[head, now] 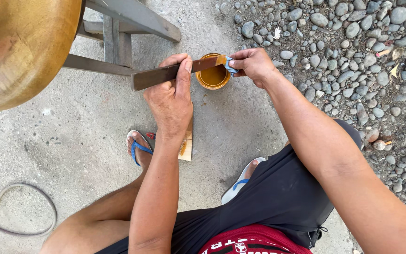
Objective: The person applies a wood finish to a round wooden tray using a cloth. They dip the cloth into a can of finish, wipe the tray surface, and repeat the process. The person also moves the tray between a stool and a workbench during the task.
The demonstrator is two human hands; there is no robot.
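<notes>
1. Head view: left hand (170,101) wrapped tight around dark flat wooden strip (175,71), held level above concrete floor (71,141)
2. Right hand (252,63) pinches blue cloth (230,66) against strip's right end
3. Open tin of amber varnish (213,75) sits on floor just under that end, beside gravel (353,47)

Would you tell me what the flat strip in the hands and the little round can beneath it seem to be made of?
The flat strip looks like wood: dark brown, matte, straight edges. The round can seems metal, judging by its thin rim, though amber liquid coats it, so that stays uncertain.
</notes>
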